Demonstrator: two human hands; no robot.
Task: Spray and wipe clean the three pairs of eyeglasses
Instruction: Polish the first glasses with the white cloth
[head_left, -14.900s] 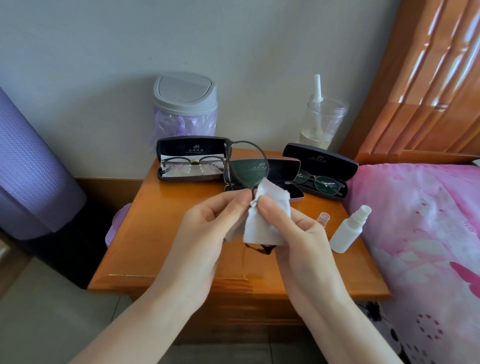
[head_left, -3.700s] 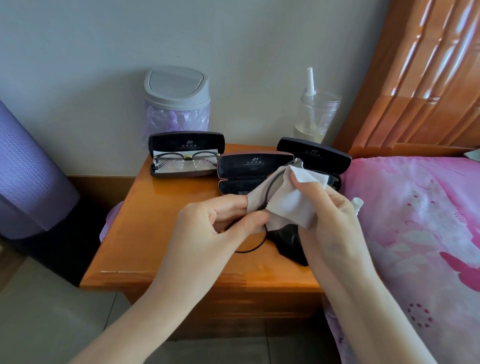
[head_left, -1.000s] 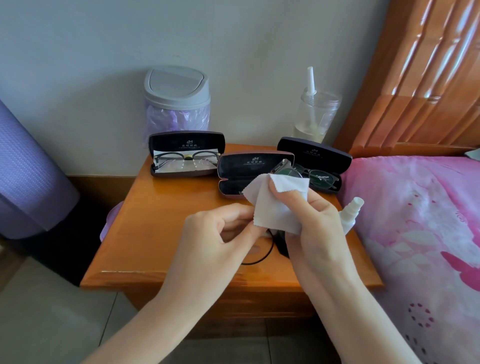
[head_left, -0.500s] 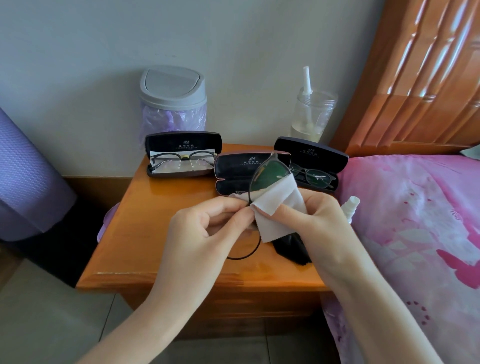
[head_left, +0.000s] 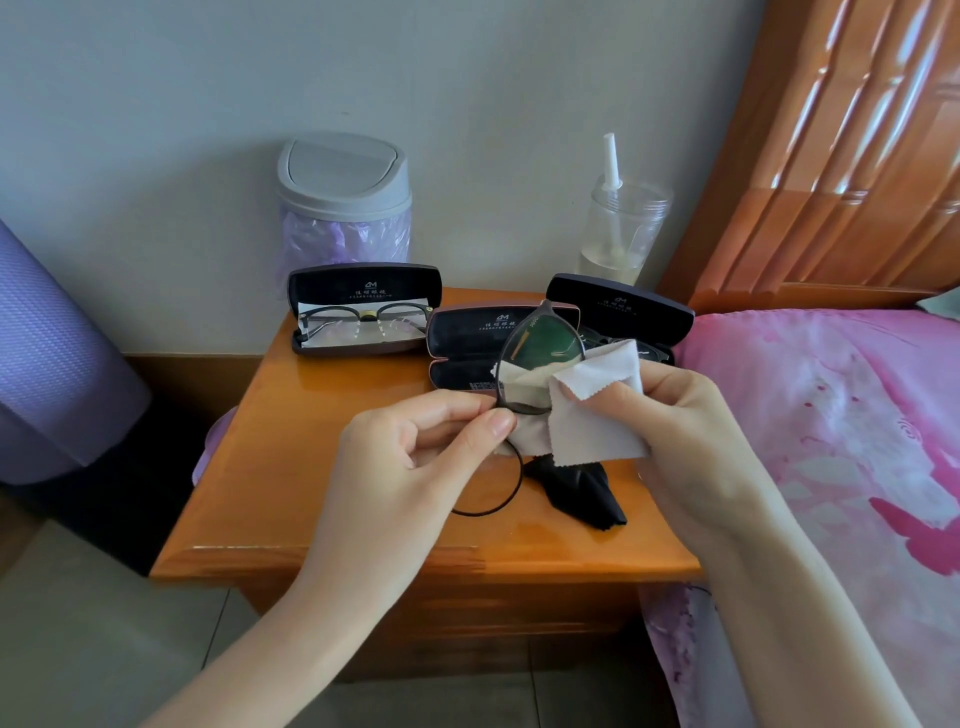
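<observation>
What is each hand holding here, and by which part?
The left hand pinches the eyeglasses at the frame near the bridge; the right hand pinches a white cloth folded over one lens's edge.

Left case (head_left: 366, 291), inside of lid: pale two-letter logo, second letter M, first unclear (d or C). Below it is one line of small characters, too small to read. Middle case (head_left: 467, 325), lid: same logo and line. Right case (head_left: 621, 306), lid: same, fainter. Middle case tray: white printed strip, illegible, partly behind white cloth (head_left: 597, 421).
</observation>
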